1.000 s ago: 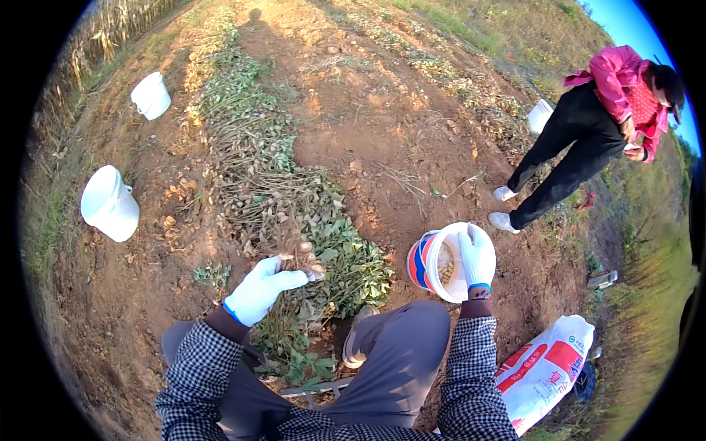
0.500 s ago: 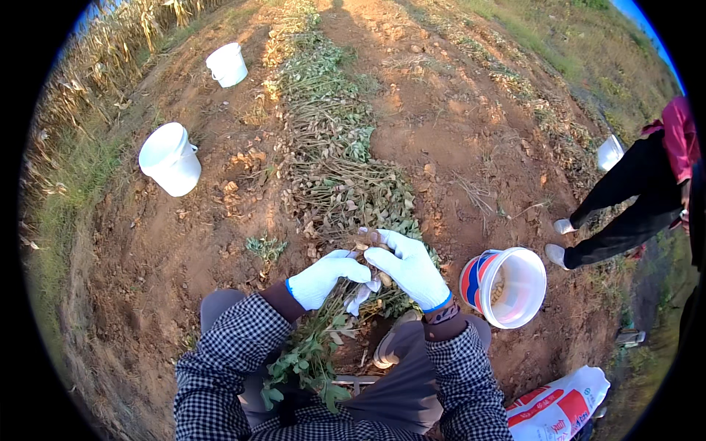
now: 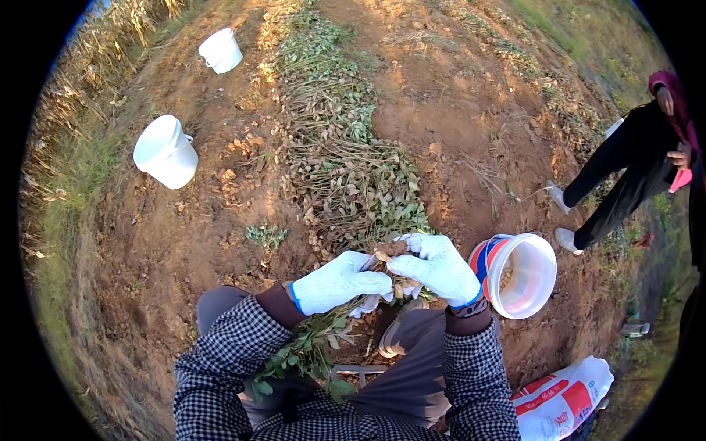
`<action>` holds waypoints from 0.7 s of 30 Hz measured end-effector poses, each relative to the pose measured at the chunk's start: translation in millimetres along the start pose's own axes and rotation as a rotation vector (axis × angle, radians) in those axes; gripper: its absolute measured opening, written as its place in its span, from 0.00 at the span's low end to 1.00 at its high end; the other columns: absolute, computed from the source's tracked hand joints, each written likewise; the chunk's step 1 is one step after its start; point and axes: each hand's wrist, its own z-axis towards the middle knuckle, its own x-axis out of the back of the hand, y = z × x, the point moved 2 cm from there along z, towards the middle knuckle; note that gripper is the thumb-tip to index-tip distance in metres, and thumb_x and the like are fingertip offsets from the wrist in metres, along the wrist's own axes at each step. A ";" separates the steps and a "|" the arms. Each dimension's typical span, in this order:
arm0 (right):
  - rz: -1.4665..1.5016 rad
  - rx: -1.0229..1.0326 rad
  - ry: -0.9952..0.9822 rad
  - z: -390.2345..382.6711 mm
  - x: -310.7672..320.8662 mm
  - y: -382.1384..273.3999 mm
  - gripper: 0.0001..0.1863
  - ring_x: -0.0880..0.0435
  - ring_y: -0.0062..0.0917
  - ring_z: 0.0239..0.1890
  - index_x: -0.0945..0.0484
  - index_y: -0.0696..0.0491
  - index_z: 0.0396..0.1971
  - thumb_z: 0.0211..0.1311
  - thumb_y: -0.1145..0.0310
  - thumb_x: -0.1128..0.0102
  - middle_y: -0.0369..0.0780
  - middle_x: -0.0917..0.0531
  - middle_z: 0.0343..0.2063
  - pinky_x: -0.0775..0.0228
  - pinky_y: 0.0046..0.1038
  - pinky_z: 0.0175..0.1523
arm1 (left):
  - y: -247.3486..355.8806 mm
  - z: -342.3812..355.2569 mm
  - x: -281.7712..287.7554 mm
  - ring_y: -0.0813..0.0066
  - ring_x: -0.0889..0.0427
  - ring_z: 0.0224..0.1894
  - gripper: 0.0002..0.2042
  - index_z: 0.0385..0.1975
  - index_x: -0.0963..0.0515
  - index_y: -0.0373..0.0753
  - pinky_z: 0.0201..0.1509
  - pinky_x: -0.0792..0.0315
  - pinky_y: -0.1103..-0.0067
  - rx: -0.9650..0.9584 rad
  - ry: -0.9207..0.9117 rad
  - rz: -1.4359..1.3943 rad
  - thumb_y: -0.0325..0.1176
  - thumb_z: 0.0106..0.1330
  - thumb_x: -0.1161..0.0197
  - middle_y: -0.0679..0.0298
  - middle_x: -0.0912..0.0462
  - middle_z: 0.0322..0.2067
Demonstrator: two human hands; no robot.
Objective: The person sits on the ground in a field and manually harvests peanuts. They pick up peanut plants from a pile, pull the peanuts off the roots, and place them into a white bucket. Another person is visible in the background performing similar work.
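A pulled peanut plant (image 3: 305, 353) lies aslant between my knees, its leafy end toward me and its root end with pale pods (image 3: 403, 285) away to the right. My left hand (image 3: 337, 284), in a white knit glove with a blue cuff, is closed around the stems just below the roots. The gloved right hand (image 3: 439, 270) has its fingers bent over the roots and pods, touching them. Its fingertips are partly hidden behind the pods. To the right of that hand stands a white bucket with a red and blue band (image 3: 482, 259), tilted toward me, with some peanuts (image 3: 506, 278) at its bottom.
A row of pulled peanut plants (image 3: 346, 176) stretches away ahead. Two white buckets (image 3: 176, 165) stand on the soil at left. A person in dark trousers (image 3: 625, 173) stands at right. A white and red sack (image 3: 566, 400) lies at lower right, and a metal stool frame (image 3: 360, 370) shows between my legs.
Both hands have shifted right with the plant, its root end now nearer the banded bucket. The person at right has changed stance, and a pink thing now shows at their hand.
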 end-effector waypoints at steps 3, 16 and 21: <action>0.132 -0.012 0.143 2.9 -9.8 9.5 0.16 0.19 0.12 0.26 0.22 0.59 0.51 0.68 0.67 0.41 0.35 0.17 0.29 0.25 0.16 0.29 | 1.2 8.2 4.5 0.78 0.25 0.16 0.12 0.36 0.23 0.30 0.21 0.31 0.81 -0.017 0.103 -0.079 0.35 0.68 0.41 0.63 0.22 0.18; 0.005 -0.072 0.059 -24.0 -15.4 -5.0 0.13 0.29 0.12 0.14 0.25 0.56 0.37 0.71 0.61 0.45 0.31 0.26 0.16 0.39 0.19 0.18 | 3.9 -2.7 -4.7 0.76 0.24 0.18 0.08 0.35 0.22 0.30 0.22 0.29 0.79 0.059 0.021 0.047 0.30 0.65 0.40 0.62 0.21 0.19; -0.005 -0.254 -0.041 -55.4 -6.9 7.0 0.18 0.31 0.10 0.16 0.23 0.58 0.51 0.67 0.62 0.38 0.31 0.25 0.18 0.40 0.17 0.19 | 0.0 -4.6 -15.1 0.79 0.24 0.20 0.14 0.32 0.19 0.31 0.25 0.30 0.80 0.086 -0.197 0.336 0.39 0.69 0.37 0.64 0.19 0.20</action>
